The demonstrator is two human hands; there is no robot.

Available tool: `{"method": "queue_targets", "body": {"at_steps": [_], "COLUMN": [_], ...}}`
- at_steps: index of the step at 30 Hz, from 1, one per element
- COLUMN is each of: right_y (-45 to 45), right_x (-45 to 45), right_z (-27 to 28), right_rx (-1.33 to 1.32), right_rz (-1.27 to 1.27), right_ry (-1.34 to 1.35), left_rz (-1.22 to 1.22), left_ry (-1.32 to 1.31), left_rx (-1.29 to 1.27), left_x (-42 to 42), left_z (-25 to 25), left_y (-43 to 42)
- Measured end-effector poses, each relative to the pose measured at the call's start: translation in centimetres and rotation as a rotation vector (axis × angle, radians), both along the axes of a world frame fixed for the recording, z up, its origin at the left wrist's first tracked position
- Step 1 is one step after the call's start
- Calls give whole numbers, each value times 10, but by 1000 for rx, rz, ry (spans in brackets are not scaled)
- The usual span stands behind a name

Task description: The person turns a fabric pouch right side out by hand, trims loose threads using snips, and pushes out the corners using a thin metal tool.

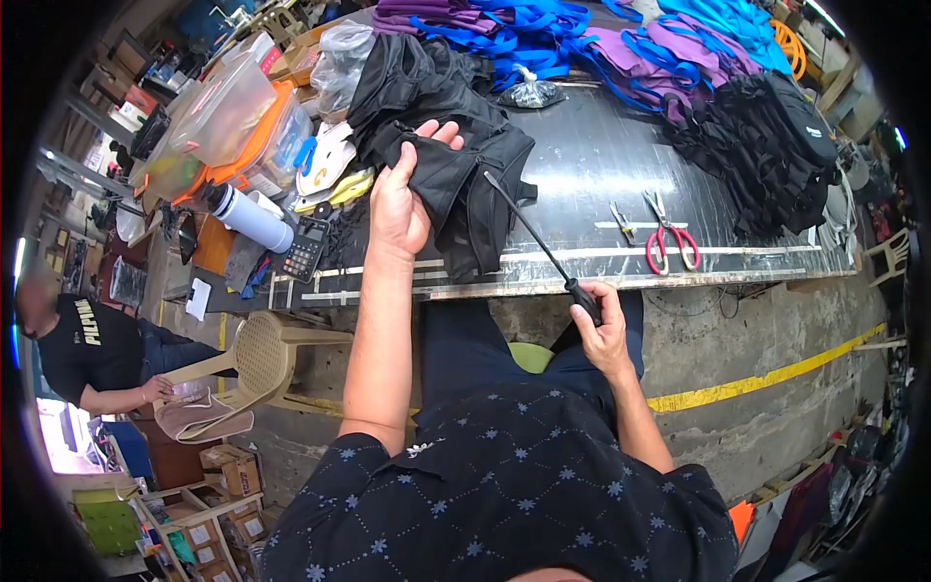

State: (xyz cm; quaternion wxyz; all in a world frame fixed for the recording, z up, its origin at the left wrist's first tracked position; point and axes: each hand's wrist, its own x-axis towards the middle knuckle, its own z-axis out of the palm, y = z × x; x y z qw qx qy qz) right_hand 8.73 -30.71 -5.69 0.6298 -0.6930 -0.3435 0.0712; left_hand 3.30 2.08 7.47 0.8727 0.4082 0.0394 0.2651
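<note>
My left hand (pixel 400 209) grips a black fabric bag (pixel 488 218) by its upper left part, the thumb upright and the fingertips showing past the cloth. The bag hangs partly over the table's near edge. In my right hand (pixel 606 335) is a long screwdriver (pixel 533 231), held by its black handle, with the fingers closed round it. Its shaft slants up to the left, and the tip lies at the bag's front; whether it touches the cloth I cannot tell. Red-handled scissors (pixel 669 247) and small snips (pixel 622 223) lie to the right on the table.
The table (pixel 572 155) has a dark, shiny top. More black bags (pixel 752 145) lie at its right, with purple fabric and blue straps (pixel 543 29) behind. A bottle (pixel 250 218), calculator (pixel 305 250) and plastic boxes (pixel 228 107) stand left. A person (pixel 102 339) is beside a chair (pixel 262 359).
</note>
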Motion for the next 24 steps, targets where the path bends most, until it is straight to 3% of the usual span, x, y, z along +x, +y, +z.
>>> {"method": "queue_targets", "body": {"at_steps": [5,8,14,24], "right_y": [-2,-3,-2,-17], "right_x": [-3,0,-8,-5], "right_z": [2,10,15,20], "right_rx": [15,-14,-35,-52], "right_rz": [33,72,66,42], "right_ry": [-7,-163,-54,-113], "left_rz": [-42,-45,-50,-10], "left_ry": [-28,-27,-47,-80], "left_rx": [-12,-3,-36,-90], "left_x": [-2,-2,-1,0], "left_z": [1,4,6,5], "left_y": [-1,-7,-27,-33]}}
